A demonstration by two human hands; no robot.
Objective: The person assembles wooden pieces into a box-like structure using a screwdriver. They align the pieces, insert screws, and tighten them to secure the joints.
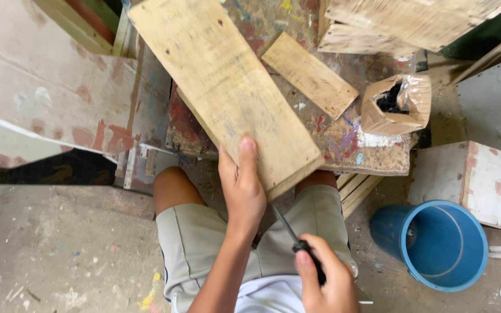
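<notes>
While left hand (242, 188) grips plank (227, 87), right hand (326, 281) clasps screwdriver (297, 240); blue bucket (445, 246) empty, box (395, 104) w/ black bits.

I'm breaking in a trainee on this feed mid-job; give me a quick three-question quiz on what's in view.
1. True or false: the left hand grips the near end of the big plank.
2. Which thing does the right hand hold? A) a hammer B) a dark-handled tool with a thin metal shaft C) a paintbrush
3. Fill in: the blue bucket stands on the floor to the person's ____ side.

Key: 1 true. 2 B; its tip points up toward the plank's near edge, and what kind of tool it is cannot be told for sure. 3 right; it sits below the white box, apart from the paint-stained bench.
</notes>
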